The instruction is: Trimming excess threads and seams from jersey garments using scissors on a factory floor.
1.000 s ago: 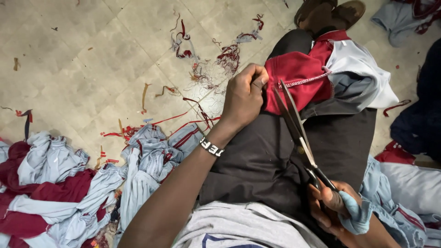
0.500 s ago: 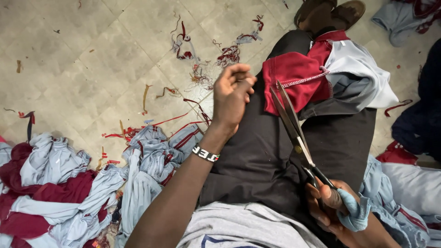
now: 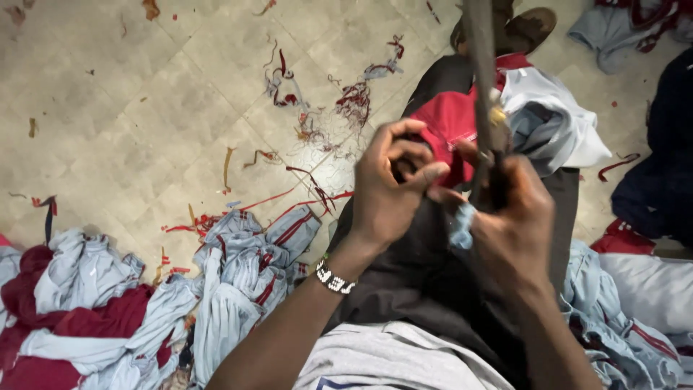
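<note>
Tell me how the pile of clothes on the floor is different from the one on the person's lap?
The floor pile is big and spread over the tiles, many crumpled pieces together; the lap garment is a single piece draped over the knee. The floor pile lies away from both hands; the lap garment sits just beyond the left hand and right hand. Both are maroon and pale blue-grey.

The person's lap (image 3: 426, 289) is the landmark. Above the lap, the 2 hands meet: the left hand (image 3: 390, 188) on the left, the right hand (image 3: 512, 231) just beside it on the right. The scissors (image 3: 482, 94) rise upright from the right hand. On the knee, behind the hands, lies a folded garment (image 3: 534, 123). Left of the lap, a pile of garments (image 3: 144, 310) lies on the floor (image 3: 108, 108). Thread scraps (image 3: 317, 108) lie on the floor beyond that pile. Right of the lap lies another heap of cloth (image 3: 628, 318).
</note>
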